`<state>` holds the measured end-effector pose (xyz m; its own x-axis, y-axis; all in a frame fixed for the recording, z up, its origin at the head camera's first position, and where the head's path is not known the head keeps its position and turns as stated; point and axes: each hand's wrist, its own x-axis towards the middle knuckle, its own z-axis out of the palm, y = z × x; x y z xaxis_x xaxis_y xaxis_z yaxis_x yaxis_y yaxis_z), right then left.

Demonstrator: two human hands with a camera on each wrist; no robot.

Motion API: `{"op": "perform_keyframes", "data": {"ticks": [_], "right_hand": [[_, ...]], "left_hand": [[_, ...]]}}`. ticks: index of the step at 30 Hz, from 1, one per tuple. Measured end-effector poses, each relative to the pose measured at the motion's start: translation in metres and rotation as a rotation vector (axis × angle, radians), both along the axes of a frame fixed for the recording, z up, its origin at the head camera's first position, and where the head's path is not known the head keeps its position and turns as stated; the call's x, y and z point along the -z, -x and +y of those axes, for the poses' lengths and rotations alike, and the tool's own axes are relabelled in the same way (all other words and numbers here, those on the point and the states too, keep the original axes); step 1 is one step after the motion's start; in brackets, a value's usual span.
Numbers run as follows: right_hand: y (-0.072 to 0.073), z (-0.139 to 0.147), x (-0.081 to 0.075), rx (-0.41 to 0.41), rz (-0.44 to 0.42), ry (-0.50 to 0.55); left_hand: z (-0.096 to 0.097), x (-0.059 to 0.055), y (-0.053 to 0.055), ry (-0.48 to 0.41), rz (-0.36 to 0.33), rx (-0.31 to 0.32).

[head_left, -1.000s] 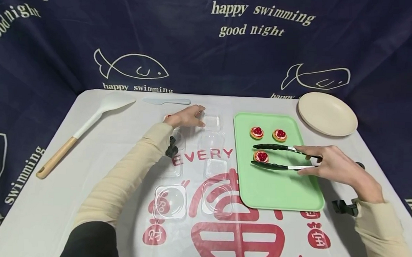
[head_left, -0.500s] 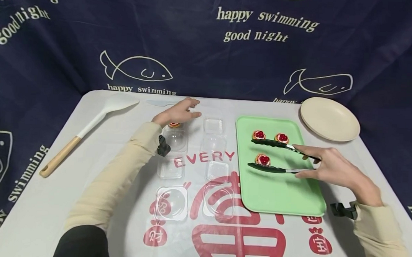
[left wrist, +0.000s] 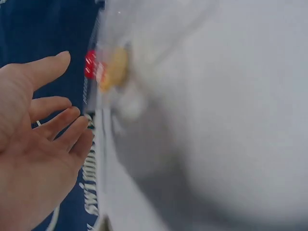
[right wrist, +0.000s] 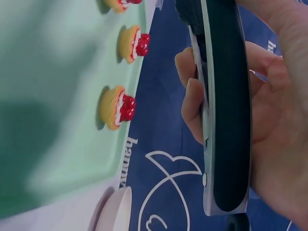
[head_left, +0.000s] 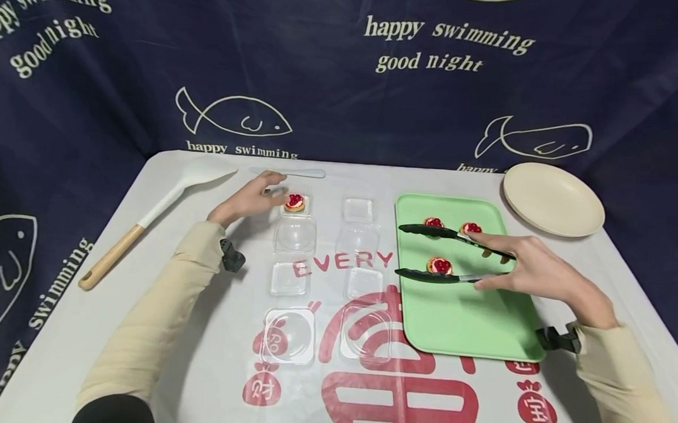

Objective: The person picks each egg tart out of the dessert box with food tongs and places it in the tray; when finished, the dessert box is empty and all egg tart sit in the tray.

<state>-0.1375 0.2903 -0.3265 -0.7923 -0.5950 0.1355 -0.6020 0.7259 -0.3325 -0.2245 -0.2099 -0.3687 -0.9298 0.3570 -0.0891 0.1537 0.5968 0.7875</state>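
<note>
My left hand (head_left: 254, 198), fingers loosely bent and holding nothing, hovers just left of a red-topped fruit tart (head_left: 295, 202). That tart sits in a small clear plastic container; the left wrist view shows a gap between the fingers and the blurred tart (left wrist: 115, 67). In my right hand (head_left: 541, 271) are black-tipped metal tongs (head_left: 427, 276), their arms spread apart above the green tray (head_left: 470, 324). One tart (head_left: 440, 265) lies on the tray between the arms, close to the nearer one. Two more tarts, at the back, are partly hidden by the tongs and fingers.
Two columns of clear plastic containers and lids, including a square one (head_left: 288, 335), run down the table's middle. A white spatula (head_left: 160, 207) with a wooden handle lies left. At the back are a pale knife (head_left: 306, 173) and, right, a beige plate (head_left: 555, 202).
My left hand has moved left, away from the right column, uncovering the tart in its container. The tongs have spread wider and shifted slightly left over the tray.
</note>
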Motion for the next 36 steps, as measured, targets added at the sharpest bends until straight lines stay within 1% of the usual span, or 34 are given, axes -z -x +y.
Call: {"op": "perform_keyframes", "data": {"ticks": [3, 6, 9, 13, 16, 17, 20, 23, 25, 29, 33, 36], "right_hand": [[0.007, -0.009, -0.004, -0.023, 0.002, 0.012], [0.015, -0.021, -0.009, -0.028, -0.015, 0.011], [0.025, -0.038, -0.012, -0.042, -0.04, 0.009], [0.038, -0.064, -0.015, -0.048, -0.087, 0.053], [0.05, -0.086, -0.019, -0.061, -0.116, 0.078], [0.055, -0.093, -0.02, -0.069, -0.142, 0.087], [0.073, -0.114, -0.022, -0.117, -0.157, 0.084], [0.091, -0.135, -0.024, -0.161, -0.179, 0.064], [0.101, -0.148, -0.024, -0.18, -0.17, 0.027], [0.119, -0.17, -0.024, -0.175, -0.201, -0.019], [0.133, -0.188, -0.022, -0.185, -0.244, -0.043], [0.14, -0.199, -0.023, -0.199, -0.282, -0.068]], "left_hand": [[-0.008, 0.005, -0.004, -0.005, -0.047, 0.001], [-0.012, 0.008, -0.007, -0.008, -0.084, 0.002], [-0.014, 0.009, -0.008, -0.017, -0.099, 0.002], [-0.015, 0.009, -0.007, -0.031, -0.11, 0.006], [-0.015, 0.008, -0.007, -0.029, -0.125, -0.001], [-0.014, 0.008, -0.007, -0.026, -0.131, -0.005], [-0.014, 0.008, -0.006, -0.014, -0.134, -0.006], [-0.011, 0.008, -0.005, -0.005, -0.13, -0.001], [-0.009, 0.008, -0.005, 0.002, -0.128, 0.004], [-0.006, 0.005, -0.006, 0.024, -0.133, 0.015], [-0.005, 0.002, -0.007, 0.025, -0.139, 0.015], [-0.004, 0.002, -0.007, 0.019, -0.147, 0.012]]}}
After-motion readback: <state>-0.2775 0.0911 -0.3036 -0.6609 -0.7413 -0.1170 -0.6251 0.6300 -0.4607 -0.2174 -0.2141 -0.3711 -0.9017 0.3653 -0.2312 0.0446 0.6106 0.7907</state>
